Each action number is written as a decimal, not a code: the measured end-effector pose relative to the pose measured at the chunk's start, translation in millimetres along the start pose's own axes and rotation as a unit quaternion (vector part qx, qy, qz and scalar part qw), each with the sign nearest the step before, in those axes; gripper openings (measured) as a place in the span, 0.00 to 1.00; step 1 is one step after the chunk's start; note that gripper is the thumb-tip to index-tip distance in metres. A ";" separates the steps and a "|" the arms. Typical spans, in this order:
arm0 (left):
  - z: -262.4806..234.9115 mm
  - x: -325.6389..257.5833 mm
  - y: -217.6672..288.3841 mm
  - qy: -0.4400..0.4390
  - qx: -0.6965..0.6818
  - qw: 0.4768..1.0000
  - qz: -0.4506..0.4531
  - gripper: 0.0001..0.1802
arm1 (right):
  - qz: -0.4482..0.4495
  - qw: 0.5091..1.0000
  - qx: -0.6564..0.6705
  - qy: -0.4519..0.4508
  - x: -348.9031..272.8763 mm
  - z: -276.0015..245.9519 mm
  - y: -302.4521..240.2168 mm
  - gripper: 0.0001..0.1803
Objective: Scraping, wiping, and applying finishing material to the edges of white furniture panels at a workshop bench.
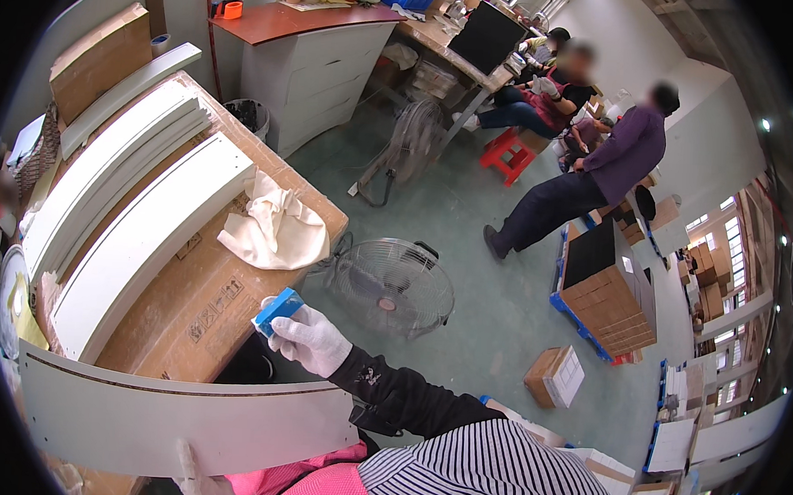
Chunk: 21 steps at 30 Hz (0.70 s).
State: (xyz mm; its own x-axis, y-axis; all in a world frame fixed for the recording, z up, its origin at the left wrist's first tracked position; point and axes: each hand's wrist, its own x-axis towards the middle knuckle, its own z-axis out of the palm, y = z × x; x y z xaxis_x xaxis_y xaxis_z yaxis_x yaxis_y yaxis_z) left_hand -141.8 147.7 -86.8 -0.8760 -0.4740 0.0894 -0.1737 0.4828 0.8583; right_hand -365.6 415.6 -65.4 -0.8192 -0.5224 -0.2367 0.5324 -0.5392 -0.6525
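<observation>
My right hand (pixel 314 343), in a white knitted glove, is closed round a small blue rectangular block (pixel 280 311), held up above the board's far edge. A long white board (pixel 185 420) stands on its side in front of me, with a dark line along its top edge and small holes near its left end. At its lower edge is my left hand (pixel 196 478), also gloved in white; a finger lies on the board's face and the other fingers are partly hidden. Beyond, more white boards (pixel 154 237) lie on a cardboard-covered table (pixel 176 331) beside a crumpled cream cloth (pixel 274 224).
A floor fan (pixel 390 287) stands right of the table, with another fan (pixel 410 142) behind it. Farther back are a white cabinet with a red-brown top (pixel 318 23), a red stool (pixel 508 155), a seated person and a standing person (pixel 626 151). Cartons (pixel 554 376) sit at right.
</observation>
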 end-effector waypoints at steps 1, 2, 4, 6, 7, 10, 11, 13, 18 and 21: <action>3.2 1.0 7.6 0.024 -0.167 0.983 -0.068 0.37 | 0.018 1.000 -0.010 0.023 -0.4 1.4 -3.0 0.24; 10.5 0.4 17.2 0.053 -0.323 0.936 -0.132 0.32 | 0.023 0.999 -0.024 0.037 -1.5 2.5 -5.7 0.24; 11.7 -3.3 36.9 0.077 -0.450 0.869 -0.190 0.23 | -0.022 0.991 -0.113 0.061 -5.0 9.4 -6.8 0.22; 8.5 -4.4 51.5 0.121 -0.377 0.886 -0.242 0.22 | -0.131 0.964 -0.225 0.047 -12.3 21.9 -3.9 0.19; 5.9 -5.4 58.1 0.111 -0.326 0.913 -0.217 0.22 | -0.153 0.952 -0.261 0.044 -14.9 28.6 -1.7 0.21; 8.1 -3.0 66.9 0.082 -0.306 0.923 -0.218 0.23 | -0.196 0.894 -0.400 0.051 -19.9 44.1 4.9 0.22; 9.7 -1.4 66.7 0.090 -0.345 0.906 -0.228 0.23 | -0.218 0.868 -0.444 0.046 -20.3 48.9 8.2 0.22; 11.5 -0.6 65.1 0.124 -0.394 0.867 -0.279 0.25 | -0.232 0.847 -0.478 0.005 -20.7 56.6 12.7 0.21; 7.7 -3.9 52.2 0.090 -0.191 0.973 -0.094 0.25 | -0.236 0.811 -0.534 -0.039 -23.5 64.0 20.7 0.19; -2.1 -8.2 43.2 0.026 0.197 0.974 0.113 0.26 | -0.238 0.799 -0.549 -0.057 -27.0 59.5 26.2 0.18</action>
State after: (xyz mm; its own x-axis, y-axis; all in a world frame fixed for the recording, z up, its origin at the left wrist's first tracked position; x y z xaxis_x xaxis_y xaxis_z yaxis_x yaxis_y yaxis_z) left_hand -141.2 170.9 -49.4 -0.8895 -0.3543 0.2885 -0.1463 0.8190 0.5549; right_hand -316.9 376.3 -33.2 -0.8147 -0.5219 0.2528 -0.3933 0.1769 -0.9022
